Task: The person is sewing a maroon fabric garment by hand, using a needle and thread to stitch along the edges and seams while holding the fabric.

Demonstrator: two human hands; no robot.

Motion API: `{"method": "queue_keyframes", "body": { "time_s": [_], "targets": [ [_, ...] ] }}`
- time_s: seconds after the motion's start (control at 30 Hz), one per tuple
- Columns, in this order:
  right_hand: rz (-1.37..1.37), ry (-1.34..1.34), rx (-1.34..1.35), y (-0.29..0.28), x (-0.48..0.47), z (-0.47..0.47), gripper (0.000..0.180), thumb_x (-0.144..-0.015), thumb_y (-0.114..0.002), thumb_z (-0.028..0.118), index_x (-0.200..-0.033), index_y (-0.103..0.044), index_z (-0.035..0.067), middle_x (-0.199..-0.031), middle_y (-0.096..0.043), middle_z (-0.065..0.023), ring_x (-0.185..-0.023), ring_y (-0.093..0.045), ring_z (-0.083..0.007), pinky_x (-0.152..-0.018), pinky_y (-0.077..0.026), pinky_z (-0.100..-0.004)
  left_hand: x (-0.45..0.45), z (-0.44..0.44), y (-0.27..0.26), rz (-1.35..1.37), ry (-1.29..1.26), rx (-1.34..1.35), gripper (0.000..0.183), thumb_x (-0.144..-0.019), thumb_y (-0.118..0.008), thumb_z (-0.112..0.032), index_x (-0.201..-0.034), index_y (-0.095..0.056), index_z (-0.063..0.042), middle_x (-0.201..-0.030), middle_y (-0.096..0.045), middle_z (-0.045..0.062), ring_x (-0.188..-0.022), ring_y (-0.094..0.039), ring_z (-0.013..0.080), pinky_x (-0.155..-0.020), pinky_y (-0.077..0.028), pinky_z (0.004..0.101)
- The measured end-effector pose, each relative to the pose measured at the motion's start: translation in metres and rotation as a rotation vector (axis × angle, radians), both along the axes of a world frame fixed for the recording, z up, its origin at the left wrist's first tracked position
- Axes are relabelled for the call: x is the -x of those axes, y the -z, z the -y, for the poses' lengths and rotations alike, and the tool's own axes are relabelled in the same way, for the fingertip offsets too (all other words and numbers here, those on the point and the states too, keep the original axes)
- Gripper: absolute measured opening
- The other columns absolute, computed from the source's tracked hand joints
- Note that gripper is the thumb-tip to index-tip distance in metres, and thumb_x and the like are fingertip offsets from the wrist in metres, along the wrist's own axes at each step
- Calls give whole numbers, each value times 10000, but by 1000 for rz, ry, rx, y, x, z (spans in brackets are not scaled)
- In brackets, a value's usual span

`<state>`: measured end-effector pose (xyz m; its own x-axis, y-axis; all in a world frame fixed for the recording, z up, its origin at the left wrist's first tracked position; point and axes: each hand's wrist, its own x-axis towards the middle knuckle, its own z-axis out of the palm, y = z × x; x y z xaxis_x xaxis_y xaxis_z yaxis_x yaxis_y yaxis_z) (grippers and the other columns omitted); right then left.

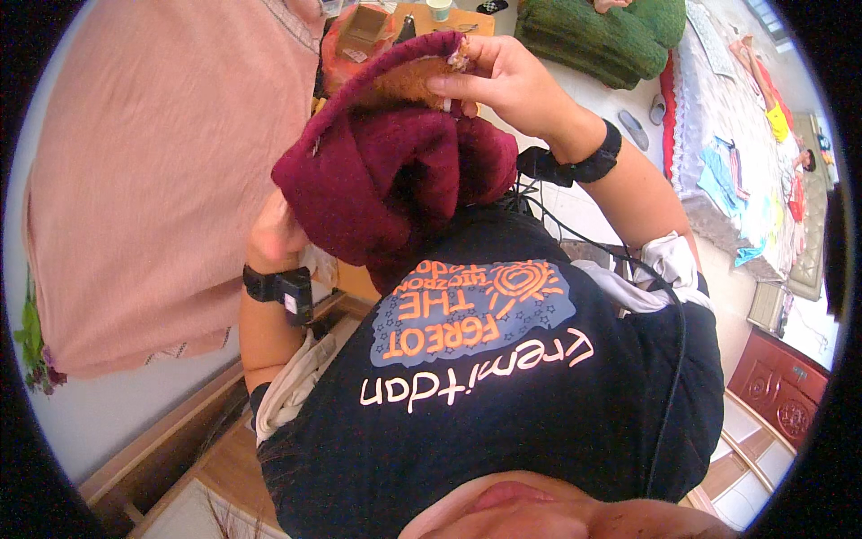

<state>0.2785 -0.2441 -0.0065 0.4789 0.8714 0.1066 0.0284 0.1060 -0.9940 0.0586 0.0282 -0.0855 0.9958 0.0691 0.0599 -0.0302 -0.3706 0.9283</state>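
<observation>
A dark red piece of fabric (377,175), with a brown fuzzy lining (411,84), is bunched up in front of my chest. My right hand (502,84) pinches its upper edge between thumb and fingers, beside a frayed whitish spot. At the fabric's lower left side is my left hand (276,226), its fingers hidden behind the cloth, so its grip does not show. A small metallic thing, perhaps a pin, sits near the fabric's left edge. Black straps go round both my wrists.
Beyond the fabric, a small wooden table (475,21) holds a paper cup (439,8) and an open box (363,30). A pink cloth (168,168) hangs at left. Green padded seat (606,40), slippers (633,129) and a bed (714,121) with a person lying on it are at right. A black cable runs along my arm.
</observation>
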Motion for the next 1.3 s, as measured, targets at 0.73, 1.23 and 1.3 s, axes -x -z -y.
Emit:
{"method": "queue_keyframes", "body": {
  "time_s": [0.73, 1.23, 1.3],
  "targets": [
    [58, -156, 1, 3, 9, 4, 347, -839, -694, 20, -1173, -602, 0, -1060, -665, -39, -967, -614, -100, -889, -483, -265, -61, 92, -70, -117, -90, 1016, 489, -799, -648, 38, -1268, -522, -18, -1171, -623, 78, -1076, -602, 197, -956, -472, 343],
    [944, 290, -187, -12, 33, -14, 184, -711, -724, 174, -795, -623, 45, -698, -566, -116, -647, -579, -319, -579, -470, -380, -65, 92, -67, -93, -47, 980, 482, -784, -683, 38, -1241, -547, -30, -1166, -624, 60, -1074, -599, 177, -948, -479, 331],
    [915, 291, -102, -9, 30, -13, 176, -714, -706, 173, -771, -613, 35, -692, -565, -122, -640, -581, -321, -579, -470, -392, -65, 91, -65, -104, -49, 984, 483, -782, -685, 39, -1240, -548, -30, -1164, -625, 59, -1072, -600, 175, -947, -480, 331]
  ]
}}
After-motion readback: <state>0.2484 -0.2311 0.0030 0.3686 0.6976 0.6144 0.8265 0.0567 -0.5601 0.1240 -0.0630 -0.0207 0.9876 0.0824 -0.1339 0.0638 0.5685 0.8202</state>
